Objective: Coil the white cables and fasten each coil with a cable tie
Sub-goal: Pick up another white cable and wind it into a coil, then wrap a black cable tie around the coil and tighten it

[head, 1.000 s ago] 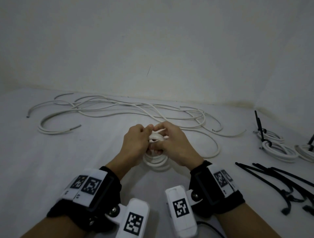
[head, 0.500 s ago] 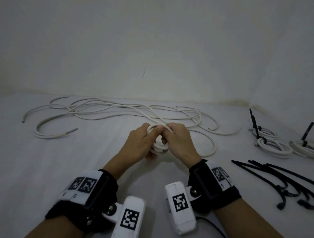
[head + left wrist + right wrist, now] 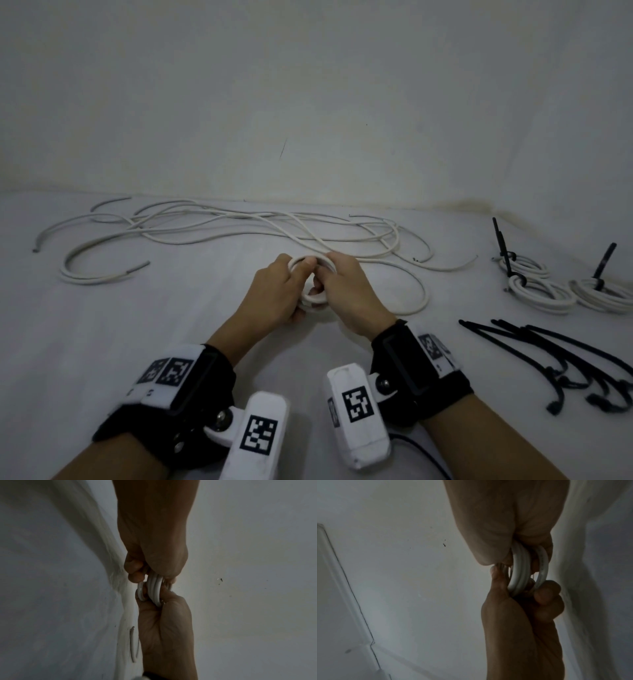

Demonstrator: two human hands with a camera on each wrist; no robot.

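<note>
— What do I have in my hands right now?

— I've got my left hand [image 3: 274,294] and right hand [image 3: 349,291] both curled round the small coil of white round cable [image 3: 313,296], held just above the white worktop [image 3: 171,325]. Its free length [image 3: 411,294] loops off to my right.

— And everything else?

— Loose white cables [image 3: 212,226] sprawl behind my hands. Two tied white coils [image 3: 537,287] lie far right, with spare black cable ties [image 3: 565,363] nearer me.
</note>
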